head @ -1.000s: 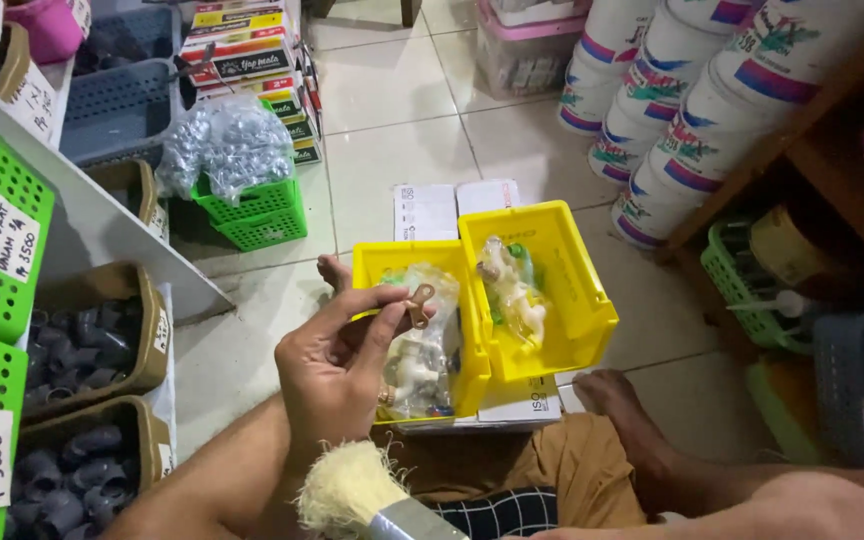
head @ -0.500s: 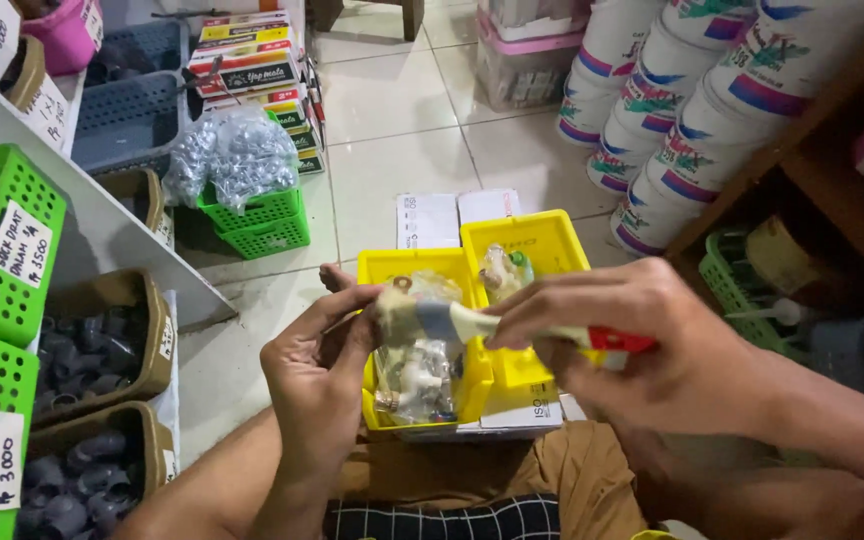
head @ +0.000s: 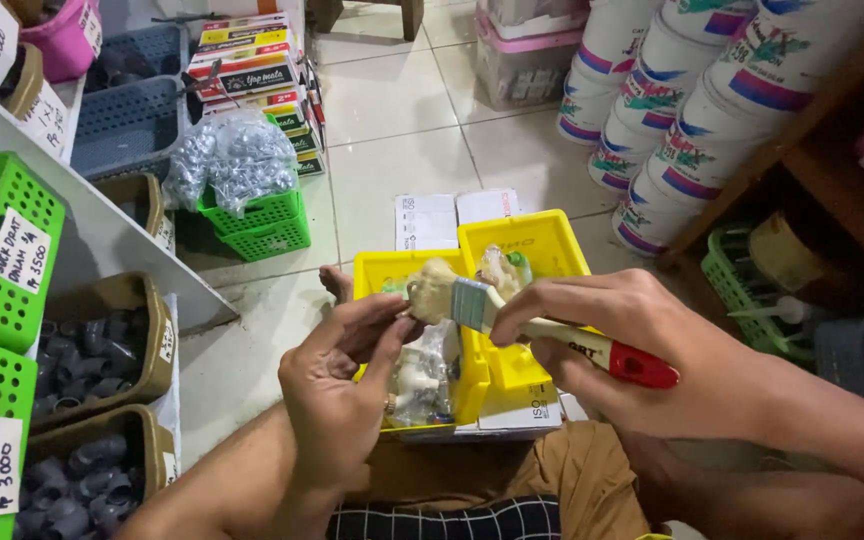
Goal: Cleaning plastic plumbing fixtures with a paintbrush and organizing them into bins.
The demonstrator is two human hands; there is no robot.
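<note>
Inspector: Two hands over the lap, head view. Right hand (head: pixel 652 360) clenched round a paintbrush (head: pixel 537 325), bristles against something small pinched in the left hand's (head: pixel 347 400) fingers (head: pixel 392 330); too hidden to identify.

Clerk: Risks?

Inspector: Likely slip of the pinched piece under brush pressure, dropping into the bins or onto the tile floor (head: pixel 402 130).

Clerk: Containers?

Inspector: Two yellow bins (head: pixel 542 235) just below, holding clear bags of pale fittings. Green basket (head: pixel 262 225) with a bag of silvery clips. Brown trays (head: pixel 147 340) of grey pipe sockets on the shelf. White paint pails (head: pixel 652 150) stacked at right.
</note>
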